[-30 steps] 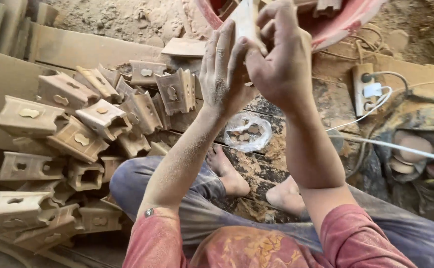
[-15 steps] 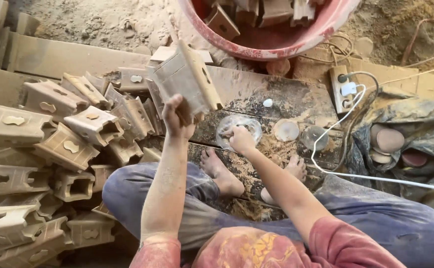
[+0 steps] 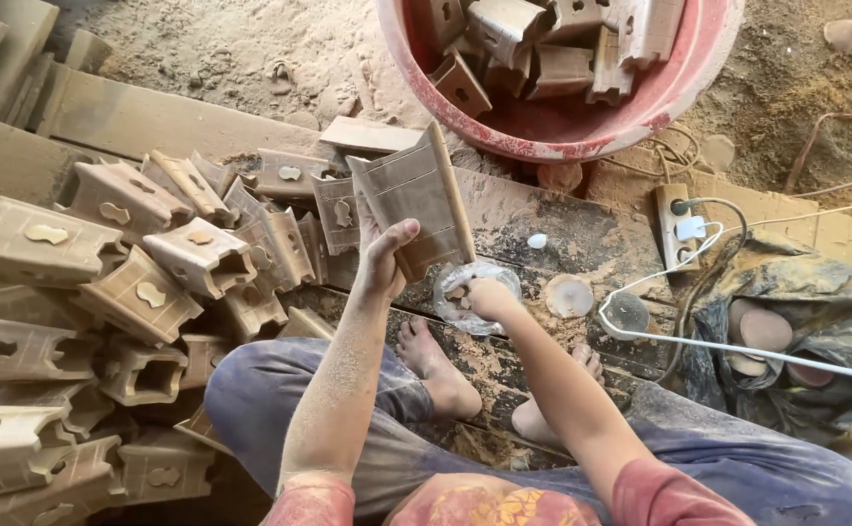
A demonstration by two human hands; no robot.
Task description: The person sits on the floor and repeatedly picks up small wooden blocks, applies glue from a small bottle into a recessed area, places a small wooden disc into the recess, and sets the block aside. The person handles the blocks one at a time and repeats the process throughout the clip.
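My left hand point(image 3: 384, 261) grips a carved wooden piece point(image 3: 418, 197) by its lower edge and holds it upright and tilted over the dark board point(image 3: 543, 209). My right hand point(image 3: 484, 297) is lower, its fingers curled into a clear plastic wrapper or bag point(image 3: 474, 292) lying on the board; what the fingers hold inside is hidden. My bare feet point(image 3: 435, 365) rest just below both hands.
A heap of similar carved wooden pieces point(image 3: 143, 282) fills the left side. A red tub point(image 3: 562, 131) with several more pieces stands at the top. Sanding discs point(image 3: 569, 294), a power strip point(image 3: 677, 226) with white cable and a dusty cloth point(image 3: 796, 331) lie on the right.
Both hands came down from near the tub. The left hand kept the wooden piece and lowered it toward the board. The right hand let go and reached into the plastic wrapper.
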